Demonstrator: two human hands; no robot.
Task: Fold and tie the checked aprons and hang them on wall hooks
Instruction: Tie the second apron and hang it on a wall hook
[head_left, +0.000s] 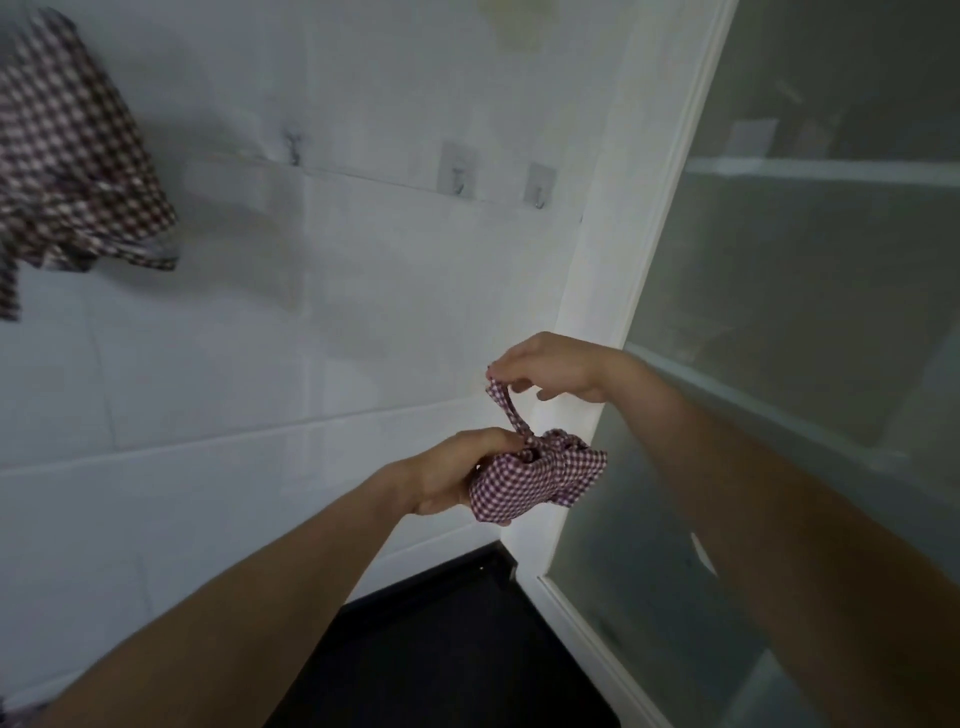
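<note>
A red-and-white checked apron (537, 480), folded into a small tied bundle, is held in front of the white tiled wall. My left hand (457, 473) grips the bundle from its left side. Above it, my right hand (550, 371) pinches the bundle's checked strap loop (506, 402) and holds it upward. Three wall hooks are stuck on the tiles above: one hook (293, 145) at the left, a second hook (457, 174) in the middle, a third hook (540, 188) at the right, all bare. Another checked apron (72, 156) hangs at the upper left.
A frosted glass door (810, 291) with a white frame (670, 171) fills the right side. A dark surface (447, 644) lies below, in the corner between the wall and the door.
</note>
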